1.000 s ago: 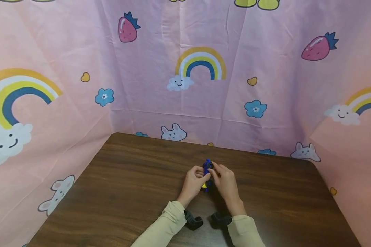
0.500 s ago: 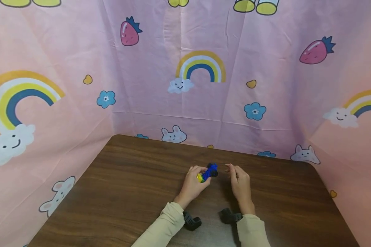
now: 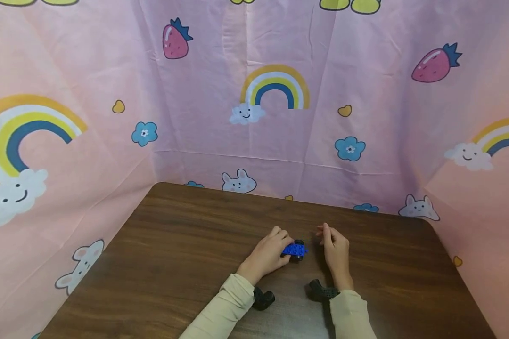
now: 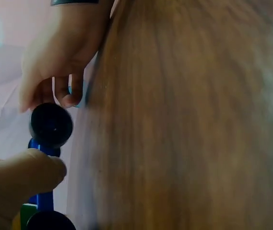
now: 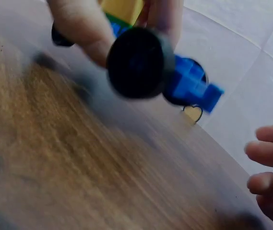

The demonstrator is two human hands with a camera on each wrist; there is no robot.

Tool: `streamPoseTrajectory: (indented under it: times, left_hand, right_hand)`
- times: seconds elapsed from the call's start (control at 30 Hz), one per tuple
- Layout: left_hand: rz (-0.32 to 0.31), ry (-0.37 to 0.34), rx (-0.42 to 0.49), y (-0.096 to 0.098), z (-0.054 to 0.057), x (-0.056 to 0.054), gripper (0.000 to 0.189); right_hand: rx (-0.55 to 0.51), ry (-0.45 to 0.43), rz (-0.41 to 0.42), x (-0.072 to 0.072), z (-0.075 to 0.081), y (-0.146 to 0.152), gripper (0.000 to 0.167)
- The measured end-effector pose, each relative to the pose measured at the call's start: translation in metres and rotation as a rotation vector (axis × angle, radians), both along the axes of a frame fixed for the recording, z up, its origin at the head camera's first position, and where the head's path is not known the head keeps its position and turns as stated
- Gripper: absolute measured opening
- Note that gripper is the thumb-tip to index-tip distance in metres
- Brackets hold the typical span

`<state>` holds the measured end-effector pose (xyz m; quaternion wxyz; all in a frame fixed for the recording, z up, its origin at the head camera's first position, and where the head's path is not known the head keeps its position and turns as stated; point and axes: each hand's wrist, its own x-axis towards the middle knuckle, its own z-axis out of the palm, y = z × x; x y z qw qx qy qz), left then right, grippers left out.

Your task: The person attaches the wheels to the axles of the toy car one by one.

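A small toy car [image 3: 296, 250] of blue building bricks with black wheels is in my left hand [image 3: 266, 255], pinched between thumb and fingers. Its blue front end points right, toward my other hand. The right wrist view shows a large black wheel [image 5: 140, 62] close up and a yellow brick [image 5: 124, 9] partly behind the left thumb. Some green shows at the rear in the left wrist view. My right hand [image 3: 336, 252] stays a short way to the right of the car, fingers loosely bent and holding nothing.
The brown wooden table [image 3: 186, 249] lies under both hands, its far edge meeting a pink patterned cloth [image 3: 203, 117]. A black wrist device [image 3: 263, 298] sits on the left wrist, another [image 3: 322, 290] on the right.
At first both hands were at the car, which pointed away. The right hand has let go and drawn off rightward. The left hand has turned the car to point right and brought it nearer.
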<state>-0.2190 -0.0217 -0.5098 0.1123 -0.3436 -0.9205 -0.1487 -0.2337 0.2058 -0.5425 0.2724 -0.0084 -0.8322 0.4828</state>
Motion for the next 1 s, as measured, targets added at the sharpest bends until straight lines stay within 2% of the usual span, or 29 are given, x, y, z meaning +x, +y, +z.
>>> streamPoseTrajectory:
  times: [0.23, 0.53, 0.73, 0.83, 1.0]
  left_hand:
    - [-0.033, -0.042, -0.085, 0.0013, -0.0024, 0.0039, 0.036]
    - [-0.006, -0.024, -0.102, -0.0006, -0.0004, 0.0066, 0.037]
    - [0.0, -0.034, -0.091, -0.0021, 0.0003, 0.0064, 0.04]
    - [-0.007, -0.014, -0.079, -0.0024, -0.0003, 0.006, 0.043]
    - [-0.012, -0.013, -0.019, -0.0057, 0.0016, 0.0009, 0.048]
  right_hand:
    - [-0.002, -0.02, 0.011, 0.0, -0.0017, -0.0025, 0.042]
    - [-0.005, -0.035, 0.042, -0.0014, -0.0002, -0.0053, 0.042]
    - [-0.011, -0.05, 0.043, -0.0017, 0.0017, -0.006, 0.041]
    - [-0.008, -0.056, 0.035, -0.0018, 0.0021, -0.006, 0.041]
    - [-0.003, -0.051, 0.031, -0.0016, 0.0044, -0.0044, 0.038]
